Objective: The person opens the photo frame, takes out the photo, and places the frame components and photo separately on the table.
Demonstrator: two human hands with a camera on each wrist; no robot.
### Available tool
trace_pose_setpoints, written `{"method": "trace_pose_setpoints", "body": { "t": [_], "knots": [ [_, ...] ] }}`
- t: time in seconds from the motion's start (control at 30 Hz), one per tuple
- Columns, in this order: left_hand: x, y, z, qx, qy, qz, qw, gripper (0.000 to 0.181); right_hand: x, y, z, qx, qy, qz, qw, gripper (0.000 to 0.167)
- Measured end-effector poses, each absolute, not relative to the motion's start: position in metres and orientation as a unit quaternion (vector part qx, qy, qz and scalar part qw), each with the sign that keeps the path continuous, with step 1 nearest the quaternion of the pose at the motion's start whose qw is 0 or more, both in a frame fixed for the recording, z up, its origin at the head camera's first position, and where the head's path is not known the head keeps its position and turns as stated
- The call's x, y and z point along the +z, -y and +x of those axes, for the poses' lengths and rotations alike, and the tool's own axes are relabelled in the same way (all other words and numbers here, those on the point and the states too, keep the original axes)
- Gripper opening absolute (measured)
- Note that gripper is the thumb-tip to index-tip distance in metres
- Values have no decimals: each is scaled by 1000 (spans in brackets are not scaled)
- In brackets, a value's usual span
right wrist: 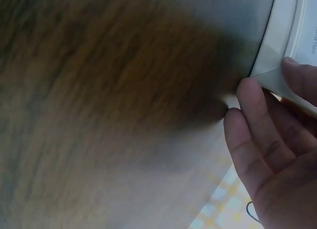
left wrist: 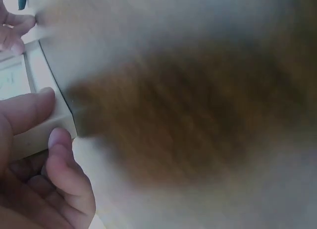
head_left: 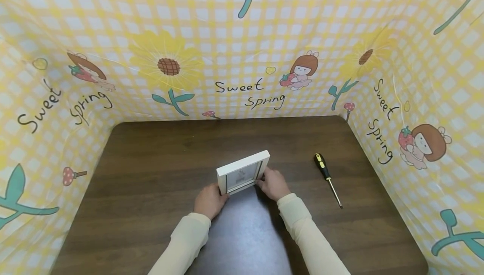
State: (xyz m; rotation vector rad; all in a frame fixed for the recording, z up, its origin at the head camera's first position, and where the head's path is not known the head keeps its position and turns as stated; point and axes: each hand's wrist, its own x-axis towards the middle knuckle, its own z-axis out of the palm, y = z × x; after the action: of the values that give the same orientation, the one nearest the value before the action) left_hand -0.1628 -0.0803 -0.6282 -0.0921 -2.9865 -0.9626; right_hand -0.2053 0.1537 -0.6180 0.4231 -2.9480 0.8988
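Observation:
A white picture frame (head_left: 243,166) stands tilted at the middle of the table, a faint grey picture or print inside its border. My left hand (head_left: 210,201) grips its lower left side, and my right hand (head_left: 274,183) grips the lower right side. In the left wrist view the left thumb (left wrist: 29,110) lies over the front border of the picture frame (left wrist: 42,73), with fingers beneath the edge. The right wrist view has the right thumb (right wrist: 299,80) on the face of the picture frame (right wrist: 280,40) and fingers along its side; small printed text shows there.
To the right of the hands lies a screwdriver (head_left: 327,178) with a black and yellow handle, its tip toward the near side. The dark wooden table (head_left: 151,161) is bordered on the left, back and right by a yellow checked cloth (head_left: 227,22) printed with flowers and words.

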Motion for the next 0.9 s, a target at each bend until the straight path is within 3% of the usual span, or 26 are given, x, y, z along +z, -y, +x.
{"method": "trace_pose_setpoints", "body": {
  "t": [0.43,0.9],
  "knots": [
    [-627,91,-175,-315,948,-40,-34,23,-624,-149,-198,294,946,132,16,16],
    [-633,106,-182,-344,935,-69,-49,21,-625,-145,-184,342,928,143,-36,8]
  ]
}}
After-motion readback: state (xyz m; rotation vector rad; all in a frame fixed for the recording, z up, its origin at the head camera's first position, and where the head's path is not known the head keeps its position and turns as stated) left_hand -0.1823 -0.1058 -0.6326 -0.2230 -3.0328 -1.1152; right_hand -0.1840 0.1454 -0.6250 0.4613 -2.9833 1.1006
